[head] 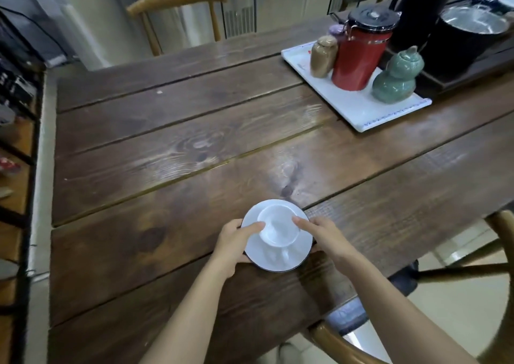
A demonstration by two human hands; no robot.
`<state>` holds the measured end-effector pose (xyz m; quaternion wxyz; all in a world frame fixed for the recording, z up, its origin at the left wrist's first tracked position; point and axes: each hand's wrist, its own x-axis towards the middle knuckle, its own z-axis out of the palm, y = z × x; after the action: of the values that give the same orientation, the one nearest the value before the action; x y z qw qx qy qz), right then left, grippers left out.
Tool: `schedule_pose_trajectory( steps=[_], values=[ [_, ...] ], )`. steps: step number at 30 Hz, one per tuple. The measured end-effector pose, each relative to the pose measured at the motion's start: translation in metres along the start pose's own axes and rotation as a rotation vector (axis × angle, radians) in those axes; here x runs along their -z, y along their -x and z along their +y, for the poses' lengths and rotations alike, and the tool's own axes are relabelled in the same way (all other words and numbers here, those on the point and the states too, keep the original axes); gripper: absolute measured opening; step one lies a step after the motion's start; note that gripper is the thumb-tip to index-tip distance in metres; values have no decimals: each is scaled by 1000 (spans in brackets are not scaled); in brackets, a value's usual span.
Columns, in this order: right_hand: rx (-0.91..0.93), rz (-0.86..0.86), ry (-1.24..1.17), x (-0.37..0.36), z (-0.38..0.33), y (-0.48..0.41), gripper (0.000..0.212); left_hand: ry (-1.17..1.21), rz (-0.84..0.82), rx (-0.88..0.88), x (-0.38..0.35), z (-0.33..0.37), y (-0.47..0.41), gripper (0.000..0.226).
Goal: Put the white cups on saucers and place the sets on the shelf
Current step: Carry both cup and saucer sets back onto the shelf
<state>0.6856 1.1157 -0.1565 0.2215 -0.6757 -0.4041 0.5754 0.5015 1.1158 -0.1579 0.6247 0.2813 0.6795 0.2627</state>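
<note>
Both forearms reach over wooden table [167, 147] | left hand [233, 242], right hand [325, 238] clasp saucer [303, 242] rim, forefingers steadying white cup [278, 227] | advice: lift level, slowly, toward shelf.

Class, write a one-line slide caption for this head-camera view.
Both hands, left and right, grip a saucer holding a white cup on the wooden table.

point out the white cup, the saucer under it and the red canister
white cup [279, 228], head view, on its inner wall.
saucer [303, 245], head view, on the bare right part of its rim area.
red canister [358, 58], head view, on the middle of its red body.
</note>
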Motion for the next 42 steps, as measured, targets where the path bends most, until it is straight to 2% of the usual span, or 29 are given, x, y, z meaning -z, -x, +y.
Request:
schedule_pose_trajectory(
  steps=[4,8,17,22,25,29,33,35,40,42],
  values=[
    [18,58,-22,-6,4,1,38,62,17,-1,2,0,4,36],
    [84,32,-24,-10,-11,8,47,133,53,-10,10,0,25,41],
    [344,-276,111,-77,-58,55,42,420,350,-142,72,-33,127,44],
    [394,-494,141,-140,-60,106,35,573,571,-207,109,-82,194,44],
    [416,-594,162,-177,-53,143,28,641,648,-216,130,-115,235,63],
    [458,-702,238,-229,-38,198,32,719,737,-240,153,-166,296,51],
    [500,-819,274,-293,-16,264,33,786,804,-266,188,-230,362,79],
    [504,-873,315,-331,0,302,29,834,861,-262,208,-265,399,85],
    [549,-1004,391,-423,46,403,32,991,1042,-270,244,-356,491,80],
    [551,-1094,439,-454,64,442,29,1065,1126,-248,250,-387,526,64]
  ],
)
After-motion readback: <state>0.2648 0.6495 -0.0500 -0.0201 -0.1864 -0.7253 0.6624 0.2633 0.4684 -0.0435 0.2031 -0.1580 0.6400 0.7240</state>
